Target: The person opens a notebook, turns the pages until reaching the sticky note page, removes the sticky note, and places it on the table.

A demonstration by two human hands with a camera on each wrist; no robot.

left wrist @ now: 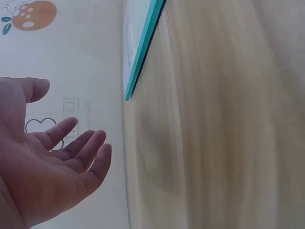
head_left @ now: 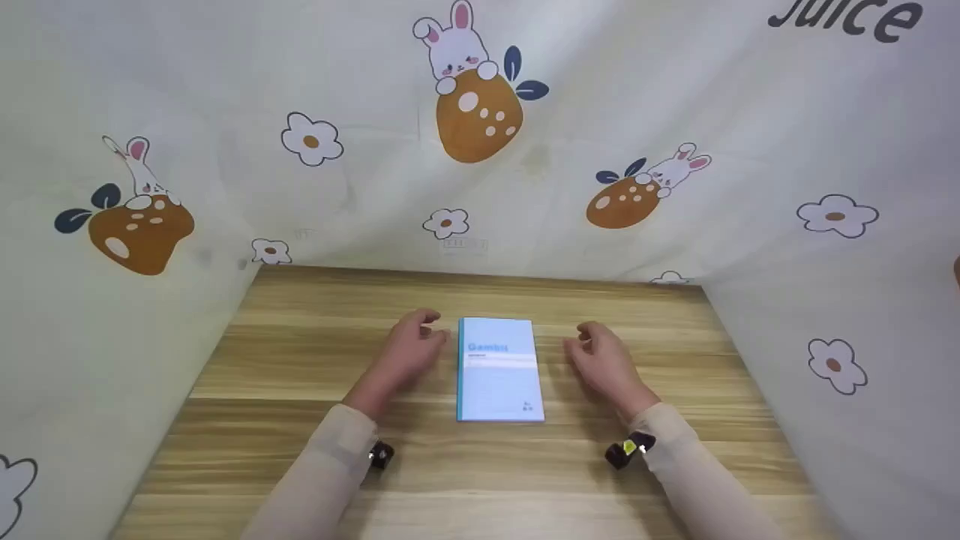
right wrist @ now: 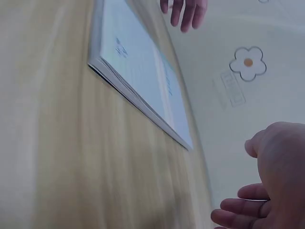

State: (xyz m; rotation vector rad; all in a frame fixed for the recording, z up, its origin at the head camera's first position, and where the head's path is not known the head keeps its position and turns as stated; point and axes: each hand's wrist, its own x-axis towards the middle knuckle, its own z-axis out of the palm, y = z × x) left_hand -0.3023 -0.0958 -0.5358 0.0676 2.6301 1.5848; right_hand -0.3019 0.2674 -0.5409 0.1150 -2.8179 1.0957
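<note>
A light blue paperback book lies flat on the wooden table, its cover facing up with "Gambit" printed near the top. Its teal spine is on the left side, and the page edges show in the right wrist view. To the left of the book, my left hand hovers with relaxed, slightly bent fingers and nothing in it. My right hand is on the other side, apart from the book, its fingers loosely curved and also holding nothing.
The wooden table is bordered at the back and both sides by pale cloth printed with rabbits, orange fruit and flowers. Small black cameras sit at both wrists, over the sleeves.
</note>
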